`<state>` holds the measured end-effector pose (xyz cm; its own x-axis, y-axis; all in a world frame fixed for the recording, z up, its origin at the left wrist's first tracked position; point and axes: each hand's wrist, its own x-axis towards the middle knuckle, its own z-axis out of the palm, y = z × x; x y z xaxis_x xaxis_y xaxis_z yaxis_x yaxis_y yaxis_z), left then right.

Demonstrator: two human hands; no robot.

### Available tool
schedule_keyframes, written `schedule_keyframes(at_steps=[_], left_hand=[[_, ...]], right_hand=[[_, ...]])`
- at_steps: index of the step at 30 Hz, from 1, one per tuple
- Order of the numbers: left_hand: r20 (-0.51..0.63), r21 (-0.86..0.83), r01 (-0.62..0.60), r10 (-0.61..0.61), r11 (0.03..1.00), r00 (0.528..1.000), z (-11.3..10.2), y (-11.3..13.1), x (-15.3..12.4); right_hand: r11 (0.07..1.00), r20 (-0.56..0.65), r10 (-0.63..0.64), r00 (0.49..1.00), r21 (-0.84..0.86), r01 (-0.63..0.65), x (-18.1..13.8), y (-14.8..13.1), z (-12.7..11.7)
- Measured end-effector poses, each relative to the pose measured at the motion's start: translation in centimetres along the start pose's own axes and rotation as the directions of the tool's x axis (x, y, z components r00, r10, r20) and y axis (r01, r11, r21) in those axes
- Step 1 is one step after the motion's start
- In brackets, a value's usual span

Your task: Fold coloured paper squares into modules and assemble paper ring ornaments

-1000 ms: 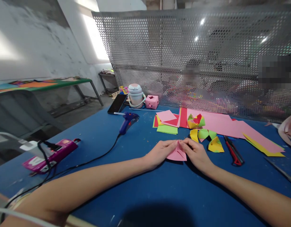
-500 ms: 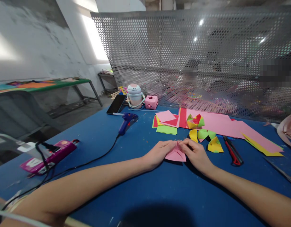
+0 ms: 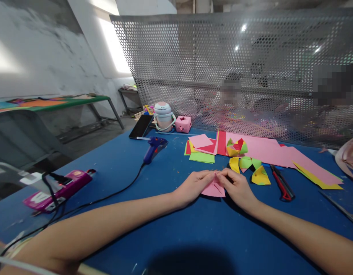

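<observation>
A partly folded pink paper [image 3: 214, 188] is pinched between my two hands, low over the blue table [image 3: 176, 236]. My left hand [image 3: 194, 187] grips its left side, thumb along the upper edge. On the other side, my right hand [image 3: 236, 186] pinches the upper right part, close to the left fingertips. Creases run down the middle of the paper, while its top edge is partly hidden by fingers. Just beyond my right hand lie folded yellow and green paper pieces [image 3: 261, 175] and a yellow, green and red folded paper form [image 3: 236, 147].
Cut paper squares [image 3: 202, 156] and large pink sheets [image 3: 259, 149] lie behind my hands. A red-handled utility knife [image 3: 282, 183] and scissors [image 3: 341, 208] are at right. To the left are a blue glue gun [image 3: 153, 148], its cord, a phone [image 3: 141, 126] and a magenta power strip [image 3: 58, 191].
Both hands stay in nearly the same place on the pink paper. The fingers and the paper's lower edge have shifted very slightly.
</observation>
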<state>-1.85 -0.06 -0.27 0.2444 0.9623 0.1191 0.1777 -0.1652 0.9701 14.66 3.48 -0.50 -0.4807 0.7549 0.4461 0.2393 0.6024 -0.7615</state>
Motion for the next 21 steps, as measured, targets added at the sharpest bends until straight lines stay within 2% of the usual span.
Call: schedule_keyframes(at_steps=[9,17,21], left_hand=[[-0.035,0.088,-0.03,0.033,0.996,0.999,0.03,0.04,-0.02],[-0.131,0.129,-0.077,0.094,0.989,0.987,0.0,0.19,-0.08],[-0.16,0.155,-0.085,0.109,0.984,0.981,0.02,0.09,-0.07]], right_hand=[[1.0,-0.006,-0.017,1.0,-0.008,0.016,-0.03,-0.53,0.29],[1.0,0.052,0.007,0.999,-0.007,-0.006,0.03,-0.71,0.31],[0.999,0.036,-0.007,0.999,-0.033,0.008,0.03,-0.82,0.35]])
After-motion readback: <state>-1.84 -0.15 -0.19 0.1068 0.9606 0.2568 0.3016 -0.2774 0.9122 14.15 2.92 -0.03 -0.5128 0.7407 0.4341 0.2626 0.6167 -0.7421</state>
